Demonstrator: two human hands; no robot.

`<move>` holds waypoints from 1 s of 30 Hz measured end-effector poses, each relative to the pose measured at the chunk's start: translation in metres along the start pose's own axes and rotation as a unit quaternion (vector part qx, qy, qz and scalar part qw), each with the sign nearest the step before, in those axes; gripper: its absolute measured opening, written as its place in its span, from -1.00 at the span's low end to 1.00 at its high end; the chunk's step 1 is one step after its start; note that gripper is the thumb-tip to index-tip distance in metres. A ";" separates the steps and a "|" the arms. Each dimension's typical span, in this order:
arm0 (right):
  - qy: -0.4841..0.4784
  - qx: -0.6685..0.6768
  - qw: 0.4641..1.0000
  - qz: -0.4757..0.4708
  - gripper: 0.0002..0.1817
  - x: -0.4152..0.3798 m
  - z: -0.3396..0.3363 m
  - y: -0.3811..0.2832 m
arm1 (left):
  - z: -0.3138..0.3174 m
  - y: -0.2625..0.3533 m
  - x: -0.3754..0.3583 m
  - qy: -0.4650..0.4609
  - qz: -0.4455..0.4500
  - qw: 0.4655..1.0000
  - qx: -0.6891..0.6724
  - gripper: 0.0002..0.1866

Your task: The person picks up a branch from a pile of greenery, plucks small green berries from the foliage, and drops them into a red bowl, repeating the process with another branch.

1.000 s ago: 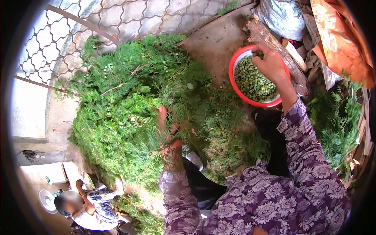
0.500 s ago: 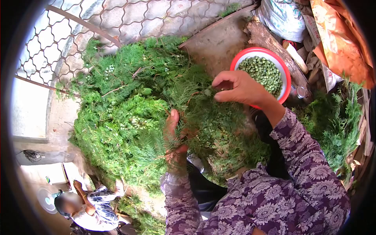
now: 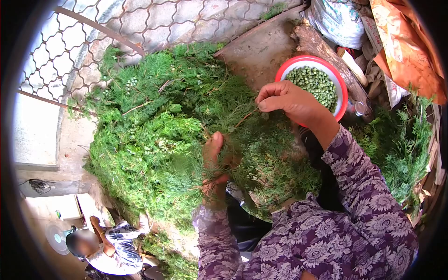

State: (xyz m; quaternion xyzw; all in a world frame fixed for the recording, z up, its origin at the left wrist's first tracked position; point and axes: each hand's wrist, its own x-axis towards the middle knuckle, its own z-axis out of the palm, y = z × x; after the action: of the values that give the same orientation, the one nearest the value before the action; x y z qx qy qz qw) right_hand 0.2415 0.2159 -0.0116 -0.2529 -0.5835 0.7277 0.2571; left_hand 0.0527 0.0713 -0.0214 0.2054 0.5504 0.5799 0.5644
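Observation:
A large heap of green feathery branches (image 3: pixel 154 130) covers the ground in front of me. My left hand (image 3: pixel 215 156) is closed round a leafy green branch (image 3: pixel 233 123), its thumb pointing up and its fingers partly hidden by foliage. To the right, my right hand (image 3: pixel 291 101) has thumb and forefinger pinched at the tip of a thin brown stem; anything smaller between them is too tiny to make out. Just beyond that hand, partly covered by it, sits a red-rimmed white basin (image 3: pixel 344 93) holding many small green cones or berries (image 3: pixel 317 84).
Wire mesh (image 3: pixel 154 23) runs along the top left. A log (image 3: pixel 322 46), a white sack (image 3: pixel 338 23) and orange sheeting (image 3: pixel 406 46) are at the upper right. More branches (image 3: pixel 406 144) lie at right. Another person (image 3: pixel 112 247) sits at lower left beside a fan (image 3: pixel 57 237).
My right hand's thumb and forefinger have come together from a wider gap. My left hand has shifted slightly right, with the branch still in it.

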 end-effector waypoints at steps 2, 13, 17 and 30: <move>0.016 0.014 1.000 0.005 -0.84 -0.001 -0.011 -0.001 | -0.005 -0.006 0.002 0.014 0.005 0.999 -0.037 -0.64; -0.074 0.090 0.987 0.108 -0.77 -0.010 0.000 -0.008 | -0.010 0.004 0.008 0.058 0.002 0.988 -0.146 -0.62; -0.073 0.108 0.981 0.146 -0.72 0.000 0.017 0.012 | 0.006 0.003 0.004 0.086 0.015 0.989 -0.123 -0.60; 0.002 0.285 0.943 0.171 -0.68 0.015 0.018 0.022 | 0.006 0.004 0.003 0.061 -0.017 0.991 -0.114 -0.65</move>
State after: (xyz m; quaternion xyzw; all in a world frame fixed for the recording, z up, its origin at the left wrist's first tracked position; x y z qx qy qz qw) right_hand 0.2162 0.2089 -0.0308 -0.2662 -0.2995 0.8960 0.1913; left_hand 0.0554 0.0777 -0.0170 0.0948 0.5173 0.6410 0.5591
